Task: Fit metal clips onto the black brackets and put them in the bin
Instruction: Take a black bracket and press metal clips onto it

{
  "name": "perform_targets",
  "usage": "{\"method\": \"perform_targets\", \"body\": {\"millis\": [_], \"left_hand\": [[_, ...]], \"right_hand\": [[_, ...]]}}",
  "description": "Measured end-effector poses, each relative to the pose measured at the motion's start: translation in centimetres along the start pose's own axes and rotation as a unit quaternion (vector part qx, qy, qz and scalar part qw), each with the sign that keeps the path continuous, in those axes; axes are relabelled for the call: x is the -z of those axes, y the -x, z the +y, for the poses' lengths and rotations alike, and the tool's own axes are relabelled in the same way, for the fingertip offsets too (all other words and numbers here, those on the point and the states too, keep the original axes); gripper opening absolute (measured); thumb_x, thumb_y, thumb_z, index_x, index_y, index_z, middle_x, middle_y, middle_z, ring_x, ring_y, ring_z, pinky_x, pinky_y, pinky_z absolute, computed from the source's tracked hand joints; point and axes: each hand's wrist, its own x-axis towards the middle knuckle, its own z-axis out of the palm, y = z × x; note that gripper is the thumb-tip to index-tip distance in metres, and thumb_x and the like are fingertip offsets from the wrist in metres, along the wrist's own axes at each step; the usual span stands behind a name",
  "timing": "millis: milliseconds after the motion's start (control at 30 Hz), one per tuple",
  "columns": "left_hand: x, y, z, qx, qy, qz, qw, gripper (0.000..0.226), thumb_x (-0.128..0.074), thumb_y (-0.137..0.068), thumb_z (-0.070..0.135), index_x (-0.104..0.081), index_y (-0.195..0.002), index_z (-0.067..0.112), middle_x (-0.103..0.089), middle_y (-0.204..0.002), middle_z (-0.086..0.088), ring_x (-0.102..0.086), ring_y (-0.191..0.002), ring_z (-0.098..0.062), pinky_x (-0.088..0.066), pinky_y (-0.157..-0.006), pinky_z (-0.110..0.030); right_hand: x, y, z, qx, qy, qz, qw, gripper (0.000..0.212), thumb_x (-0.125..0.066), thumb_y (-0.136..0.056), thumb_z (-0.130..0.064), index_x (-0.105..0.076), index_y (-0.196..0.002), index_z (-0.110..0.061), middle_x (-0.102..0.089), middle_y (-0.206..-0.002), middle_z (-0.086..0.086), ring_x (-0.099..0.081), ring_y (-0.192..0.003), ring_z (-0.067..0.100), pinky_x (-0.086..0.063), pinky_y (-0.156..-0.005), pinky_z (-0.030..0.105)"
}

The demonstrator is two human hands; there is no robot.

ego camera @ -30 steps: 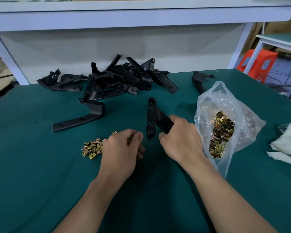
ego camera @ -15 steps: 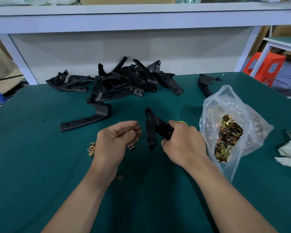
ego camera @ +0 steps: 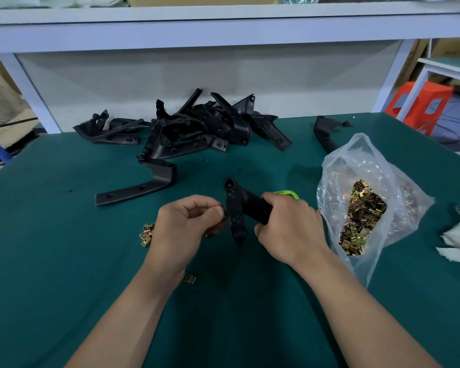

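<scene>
Bench, green mat, as laid out for clip fitting.

1. Bracket: black, in work. The right hand is wrapped around its thicker arm and holds it off the mat, with the holed strip standing roughly upright and facing the other hand. This probably leaves its edge free to take a fastener.
2. Clip: brass. The left hand pinches it between thumb and curled forefinger, right against the strip's left edge. Little more than a glint shows, so I cannot tell whether it is seated. Judged step: pushing it on.
3. Loose clips: a small heap just left of the left hand, with one stray beside that wrist. They are likely tipped out for quick picking.
4. Bag: clear plastic, mouth open, bulk stock of clips, beside the right hand.
5. Pile: unfitted brackets at the back edge. One single lies nearer, and another is beyond the bag.
6. Green item: behind the right hand, kind unclear.
7. Bin: not in view.
</scene>
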Motion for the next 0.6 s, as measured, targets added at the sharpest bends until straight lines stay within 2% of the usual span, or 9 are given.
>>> {"method": "perform_targets", "body": {"millis": [133, 267, 467, 600], "left_hand": [[0.22, 0.00, 0.03, -0.002, 0.004, -0.003, 1.000, 0.022, -0.079, -0.080, -0.007, -0.083, -0.081, 0.014, -0.079, -0.083, -0.008, -0.070, -0.072, -0.011, -0.054, -0.066, -0.016], [0.23, -0.19, -0.15, -0.002, 0.033, 0.024, 0.999, 0.030, -0.075, -0.080, -0.013, -0.083, -0.086, 0.015, -0.080, -0.092, -0.010, -0.075, -0.083, -0.016, -0.058, -0.073, -0.019], [0.12, -0.27, -0.41, 0.040, 0.105, 0.014, 0.994, 0.024, -0.069, -0.088, -0.007, -0.081, -0.097, 0.012, -0.079, -0.100, -0.014, -0.076, -0.090, -0.022, -0.062, -0.082, -0.028], [0.19, -0.35, -0.53, 0.041, 0.092, 0.000, 0.995, 0.033, -0.070, -0.090, -0.003, -0.070, -0.116, 0.015, -0.079, -0.103, -0.009, -0.076, -0.092, -0.019, -0.062, -0.082, -0.026]], "right_hand": [[0.07, -0.02, -0.04, 0.007, 0.002, -0.002, 1.000, 0.024, -0.073, -0.072, -0.028, -0.051, -0.080, -0.032, -0.047, -0.064, -0.011, -0.035, -0.053, 0.002, -0.019, -0.047, 0.022], [0.10, 0.02, 0.01, 0.012, 0.007, -0.001, 1.000, 0.023, -0.073, -0.072, -0.027, -0.053, -0.082, -0.031, -0.046, -0.064, -0.012, -0.033, -0.052, 0.003, -0.019, -0.047, 0.022], [0.03, 0.07, -0.22, 0.024, 0.032, -0.013, 0.999, 0.024, -0.074, -0.072, -0.027, -0.054, -0.084, -0.032, -0.050, -0.067, -0.012, -0.047, -0.063, 0.022, -0.019, -0.048, 0.023], [-0.14, 0.18, -0.34, 0.029, 0.040, -0.018, 0.999, 0.024, -0.076, -0.073, -0.028, -0.056, -0.085, -0.033, -0.052, -0.066, -0.012, -0.045, -0.060, 0.019, -0.018, -0.048, 0.024]]}}
